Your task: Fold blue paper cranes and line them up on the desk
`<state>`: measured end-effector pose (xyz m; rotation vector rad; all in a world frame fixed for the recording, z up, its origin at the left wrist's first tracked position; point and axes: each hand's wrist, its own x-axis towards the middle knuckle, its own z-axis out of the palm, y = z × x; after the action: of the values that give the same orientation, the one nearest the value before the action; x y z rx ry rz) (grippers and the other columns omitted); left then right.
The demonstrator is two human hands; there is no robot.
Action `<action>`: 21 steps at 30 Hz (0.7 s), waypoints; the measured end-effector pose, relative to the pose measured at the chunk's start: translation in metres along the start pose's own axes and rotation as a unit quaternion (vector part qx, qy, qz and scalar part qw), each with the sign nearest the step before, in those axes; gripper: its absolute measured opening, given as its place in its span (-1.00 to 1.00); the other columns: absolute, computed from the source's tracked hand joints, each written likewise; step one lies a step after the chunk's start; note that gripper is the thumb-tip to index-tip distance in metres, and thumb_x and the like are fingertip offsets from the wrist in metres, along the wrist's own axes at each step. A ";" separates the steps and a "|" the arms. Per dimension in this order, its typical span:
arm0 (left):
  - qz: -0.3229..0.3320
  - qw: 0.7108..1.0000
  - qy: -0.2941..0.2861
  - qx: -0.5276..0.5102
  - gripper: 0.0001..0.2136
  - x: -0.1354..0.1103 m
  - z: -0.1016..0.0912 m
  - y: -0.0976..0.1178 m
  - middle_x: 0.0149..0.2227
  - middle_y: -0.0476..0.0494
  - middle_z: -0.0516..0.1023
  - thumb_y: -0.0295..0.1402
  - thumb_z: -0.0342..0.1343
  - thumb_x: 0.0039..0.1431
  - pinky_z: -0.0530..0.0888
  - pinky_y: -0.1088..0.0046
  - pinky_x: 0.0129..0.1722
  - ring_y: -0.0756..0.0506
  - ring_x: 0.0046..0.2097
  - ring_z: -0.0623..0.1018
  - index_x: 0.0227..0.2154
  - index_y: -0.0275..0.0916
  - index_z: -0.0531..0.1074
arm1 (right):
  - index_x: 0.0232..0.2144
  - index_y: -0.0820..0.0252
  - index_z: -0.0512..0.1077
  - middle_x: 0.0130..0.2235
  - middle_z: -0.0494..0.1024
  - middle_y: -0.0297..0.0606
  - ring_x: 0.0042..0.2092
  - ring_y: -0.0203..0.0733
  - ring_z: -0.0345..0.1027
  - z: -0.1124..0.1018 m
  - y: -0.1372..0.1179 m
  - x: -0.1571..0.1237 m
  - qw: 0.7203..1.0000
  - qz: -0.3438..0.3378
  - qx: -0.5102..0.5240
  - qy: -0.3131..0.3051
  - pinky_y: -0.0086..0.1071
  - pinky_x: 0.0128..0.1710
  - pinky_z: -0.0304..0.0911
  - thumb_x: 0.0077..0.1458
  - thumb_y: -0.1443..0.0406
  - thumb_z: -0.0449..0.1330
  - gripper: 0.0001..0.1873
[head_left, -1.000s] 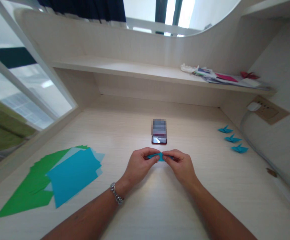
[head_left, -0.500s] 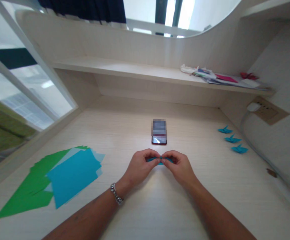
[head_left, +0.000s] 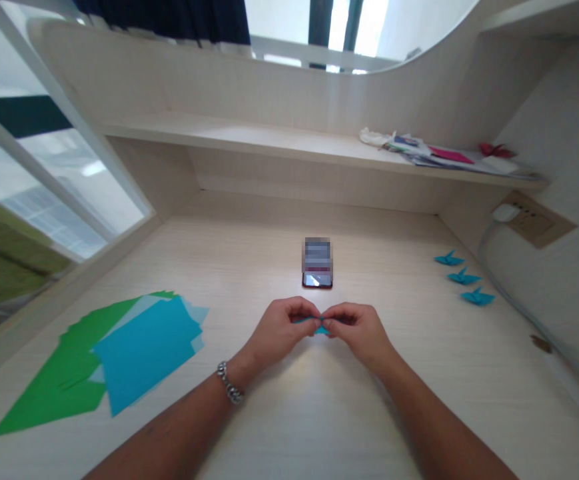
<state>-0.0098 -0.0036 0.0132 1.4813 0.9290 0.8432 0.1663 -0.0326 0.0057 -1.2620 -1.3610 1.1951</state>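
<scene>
If tugged unevenly, could totally crease crooked.
Pinching blue paper (head_left: 323, 330) tight between left hand (head_left: 276, 330) and right hand (head_left: 365, 331).

Desk (head_left: 249, 247): pale, in a home or dormitory, cannot tell which
Shelf (head_left: 249, 135): piled papers (head_left: 449, 156)
Wall socket (head_left: 544, 225): white plug (head_left: 506, 213) inserted

There are two hands (head_left: 275, 332) (head_left: 363, 333), one small blue paper piece (head_left: 322, 329), three folded blue birds (head_left: 477, 297), one phone (head_left: 318, 262) and one bracelet (head_left: 230, 383).
</scene>
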 end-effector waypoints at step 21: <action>0.024 0.999 -0.005 0.022 -0.92 -0.001 -0.003 -0.003 -0.45 -0.08 0.58 -0.50 0.17 -0.02 0.45 0.47 -0.34 -0.03 -0.39 0.53 -0.43 -0.27 0.55 | -0.43 0.18 0.60 -0.43 0.60 -0.24 -0.39 -0.20 0.46 -0.001 -0.006 -0.002 0.991 0.057 0.117 -0.015 -0.28 -0.34 0.44 -0.18 0.19 0.36 -0.78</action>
<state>-0.0133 -0.0031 0.0102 1.5505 0.9126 0.8549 0.1667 -0.0350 0.0117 -1.1692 -1.1436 1.4130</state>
